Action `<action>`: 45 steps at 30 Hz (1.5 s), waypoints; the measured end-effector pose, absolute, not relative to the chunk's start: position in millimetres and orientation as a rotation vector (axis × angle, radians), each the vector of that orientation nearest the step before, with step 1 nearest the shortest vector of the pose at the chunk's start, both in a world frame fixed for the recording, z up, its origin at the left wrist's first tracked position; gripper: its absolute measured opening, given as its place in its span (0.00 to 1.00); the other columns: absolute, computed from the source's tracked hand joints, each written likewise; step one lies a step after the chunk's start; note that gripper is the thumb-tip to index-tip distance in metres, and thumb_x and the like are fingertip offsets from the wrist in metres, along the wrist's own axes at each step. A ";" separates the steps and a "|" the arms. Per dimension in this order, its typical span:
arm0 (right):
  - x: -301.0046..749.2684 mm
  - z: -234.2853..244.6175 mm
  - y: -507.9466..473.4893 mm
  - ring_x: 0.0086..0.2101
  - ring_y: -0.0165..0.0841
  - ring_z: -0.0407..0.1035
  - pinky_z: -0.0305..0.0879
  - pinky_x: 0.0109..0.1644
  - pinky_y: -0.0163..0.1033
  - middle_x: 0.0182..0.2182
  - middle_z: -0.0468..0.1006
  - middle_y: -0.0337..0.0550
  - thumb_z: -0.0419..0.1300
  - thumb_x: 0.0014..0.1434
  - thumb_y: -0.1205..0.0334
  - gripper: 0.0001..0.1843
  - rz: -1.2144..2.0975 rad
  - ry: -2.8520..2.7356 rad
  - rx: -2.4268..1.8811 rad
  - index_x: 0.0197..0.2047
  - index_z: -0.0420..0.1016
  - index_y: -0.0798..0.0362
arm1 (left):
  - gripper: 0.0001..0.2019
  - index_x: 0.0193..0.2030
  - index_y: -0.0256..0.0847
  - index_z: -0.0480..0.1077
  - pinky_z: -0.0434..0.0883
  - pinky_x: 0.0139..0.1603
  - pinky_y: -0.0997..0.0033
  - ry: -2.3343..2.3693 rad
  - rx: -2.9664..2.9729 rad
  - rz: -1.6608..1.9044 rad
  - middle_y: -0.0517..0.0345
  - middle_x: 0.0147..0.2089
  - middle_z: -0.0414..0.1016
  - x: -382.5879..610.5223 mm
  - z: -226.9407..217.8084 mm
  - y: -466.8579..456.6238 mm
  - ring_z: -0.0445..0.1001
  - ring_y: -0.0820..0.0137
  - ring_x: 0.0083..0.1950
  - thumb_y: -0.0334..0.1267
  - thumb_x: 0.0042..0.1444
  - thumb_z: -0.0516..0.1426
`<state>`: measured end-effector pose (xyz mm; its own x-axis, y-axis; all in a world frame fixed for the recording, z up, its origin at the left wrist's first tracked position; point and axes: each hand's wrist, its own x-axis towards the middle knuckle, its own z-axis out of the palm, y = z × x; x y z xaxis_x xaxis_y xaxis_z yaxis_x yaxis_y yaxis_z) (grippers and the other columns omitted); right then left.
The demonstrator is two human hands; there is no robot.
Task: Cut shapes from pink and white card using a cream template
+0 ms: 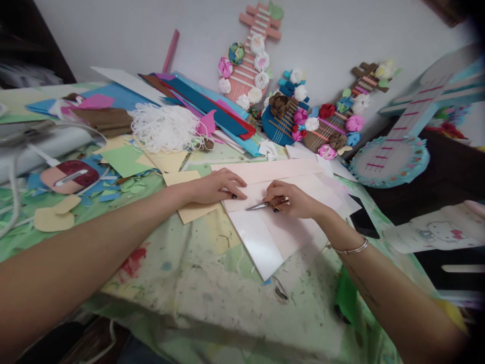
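Observation:
Pale pink paper sheets (pixel 265 172) and a white glossy sheet (pixel 256 242) lie overlapping on the table in front of me. My left hand (pixel 220 188) rests on their left part, palm down with the fingers stretched out. In my right hand (pixel 295 198) is a pair of scissors (pixel 258 206), my fingers wrapped round the handles. The blades point left across the paper, toward my left hand's fingertips, and look closed or nearly so. A cream paper piece (pixel 197 212) lies partly beneath my left wrist.
Behind the sheets are a heap of white string (pixel 164 126) and stacked coloured papers (pixel 212 111). Paper-flowered instrument models (pixel 250 65) lean on the wall. A phone (pixel 364 217) and a green object (pixel 345 296) lie to the right; paper scraps (pixel 129 186) cover the left.

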<state>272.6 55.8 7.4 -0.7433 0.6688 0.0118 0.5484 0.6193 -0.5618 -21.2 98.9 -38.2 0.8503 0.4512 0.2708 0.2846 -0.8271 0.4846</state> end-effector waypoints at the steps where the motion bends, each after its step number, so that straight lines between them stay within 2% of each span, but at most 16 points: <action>1: 272.3 7.6 55.5 0.31 0.29 0.68 0.66 0.35 0.35 0.40 0.68 0.43 0.53 0.45 0.83 0.24 0.801 -2.630 -0.999 0.42 0.75 0.52 | 0.16 0.52 0.55 0.78 0.58 0.66 0.57 0.543 2.591 0.528 0.55 0.62 0.72 -21.2 -38.3 99.0 0.64 0.60 0.63 0.36 0.68 0.51; 8: 268.0 9.3 54.9 0.31 0.28 0.67 0.66 0.36 0.36 0.42 0.68 0.44 0.55 0.49 0.81 0.22 0.798 -2.639 -0.988 0.43 0.76 0.52 | 0.17 0.52 0.53 0.78 0.57 0.66 0.56 0.535 2.598 0.529 0.54 0.62 0.73 -20.1 -38.5 100.0 0.65 0.60 0.63 0.33 0.66 0.51; 16: 267.5 8.9 54.9 0.31 0.28 0.68 0.66 0.36 0.37 0.42 0.69 0.44 0.55 0.51 0.80 0.21 0.796 -2.622 -0.971 0.43 0.77 0.52 | 0.16 0.51 0.54 0.79 0.58 0.66 0.58 0.529 2.588 0.552 0.56 0.61 0.73 -20.5 -39.3 100.2 0.65 0.61 0.63 0.35 0.67 0.51; 32: 267.9 6.3 53.6 0.31 0.28 0.68 0.66 0.35 0.36 0.41 0.70 0.45 0.54 0.50 0.81 0.21 0.784 -2.588 -0.968 0.43 0.78 0.53 | 0.17 0.53 0.52 0.78 0.58 0.65 0.60 0.529 2.605 0.588 0.55 0.60 0.75 -18.4 -42.2 102.0 0.68 0.63 0.61 0.32 0.66 0.51; 38: 268.1 8.9 53.2 0.33 0.29 0.69 0.67 0.37 0.36 0.42 0.70 0.45 0.53 0.47 0.83 0.25 0.751 -2.629 -0.968 0.44 0.78 0.52 | 0.17 0.51 0.52 0.79 0.59 0.64 0.59 0.535 2.592 0.618 0.56 0.59 0.76 -17.6 -41.7 101.5 0.69 0.63 0.60 0.32 0.66 0.52; 45: 268.0 6.5 51.6 0.34 0.29 0.69 0.67 0.37 0.35 0.42 0.69 0.44 0.53 0.46 0.84 0.25 0.792 -2.609 -0.953 0.43 0.76 0.53 | 0.17 0.51 0.50 0.79 0.64 0.63 0.64 0.572 2.527 0.725 0.56 0.56 0.78 -17.1 -41.1 99.0 0.73 0.65 0.58 0.31 0.64 0.52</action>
<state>268.0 51.6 6.5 -0.7539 0.6552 0.0487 0.5175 0.6378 -0.5705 -17.1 99.0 -41.1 0.7759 0.4970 0.3884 0.2619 -0.8140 0.5185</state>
